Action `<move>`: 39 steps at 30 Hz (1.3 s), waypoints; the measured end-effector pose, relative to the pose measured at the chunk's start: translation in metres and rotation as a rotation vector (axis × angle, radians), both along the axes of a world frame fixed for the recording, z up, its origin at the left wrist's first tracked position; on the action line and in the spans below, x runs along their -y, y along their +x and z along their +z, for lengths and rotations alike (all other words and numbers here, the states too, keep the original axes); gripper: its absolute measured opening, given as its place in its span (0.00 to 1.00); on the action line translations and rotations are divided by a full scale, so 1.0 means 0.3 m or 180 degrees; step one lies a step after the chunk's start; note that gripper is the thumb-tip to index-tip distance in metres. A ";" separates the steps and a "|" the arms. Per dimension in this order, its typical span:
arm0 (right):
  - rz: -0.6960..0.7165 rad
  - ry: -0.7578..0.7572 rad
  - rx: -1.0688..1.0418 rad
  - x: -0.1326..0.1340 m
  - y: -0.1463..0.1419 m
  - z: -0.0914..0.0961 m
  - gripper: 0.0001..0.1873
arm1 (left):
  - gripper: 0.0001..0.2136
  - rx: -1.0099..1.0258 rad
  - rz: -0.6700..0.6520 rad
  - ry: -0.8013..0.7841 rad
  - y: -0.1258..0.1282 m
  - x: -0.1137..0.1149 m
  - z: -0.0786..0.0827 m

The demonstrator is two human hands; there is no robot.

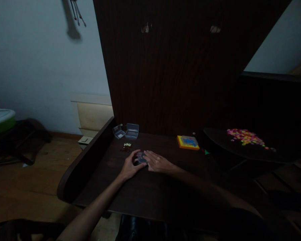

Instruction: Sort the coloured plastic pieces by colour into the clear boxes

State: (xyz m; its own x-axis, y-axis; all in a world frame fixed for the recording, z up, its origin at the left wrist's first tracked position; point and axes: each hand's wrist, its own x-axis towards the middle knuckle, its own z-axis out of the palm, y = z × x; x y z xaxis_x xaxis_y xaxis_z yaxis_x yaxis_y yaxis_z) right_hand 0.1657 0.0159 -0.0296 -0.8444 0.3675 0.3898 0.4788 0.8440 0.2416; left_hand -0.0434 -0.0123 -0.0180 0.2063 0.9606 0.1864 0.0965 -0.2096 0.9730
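Observation:
A small clear plastic box (141,158) rests on the dark wooden desk between my hands. My left hand (130,166) curls around its left side, thumb at the near edge and fingers at the far edge. From the right, my right hand (157,162) grips the same box, its fingers pressed together over that end and partly hiding it. What the box holds is too dim to make out. Just beyond my left hand lie a little pile of pale beads (127,145) and some dark reddish pieces (125,149).
Two open clear cases, a smaller one (119,133) and a larger one (132,132), stand at the desk's back left. A yellow-edged box (188,142) lies at the back right. Colourful beads (248,136) cover part of a raised shelf. A wooden side rail (86,160) bounds the left.

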 end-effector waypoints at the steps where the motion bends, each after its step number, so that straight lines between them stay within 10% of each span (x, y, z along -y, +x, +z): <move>1: 0.0034 0.0084 0.0076 -0.006 -0.001 -0.007 0.29 | 0.31 0.0102 0.0025 -0.0070 0.004 0.003 0.004; 30: 0.0538 0.1035 0.0651 -0.045 -0.048 0.014 0.15 | 0.30 0.1070 0.0289 -0.0527 0.006 0.019 -0.002; 39: 0.0463 0.0385 0.0623 -0.069 -0.028 0.033 0.17 | 0.30 0.0917 0.0428 -0.0549 0.010 0.026 -0.001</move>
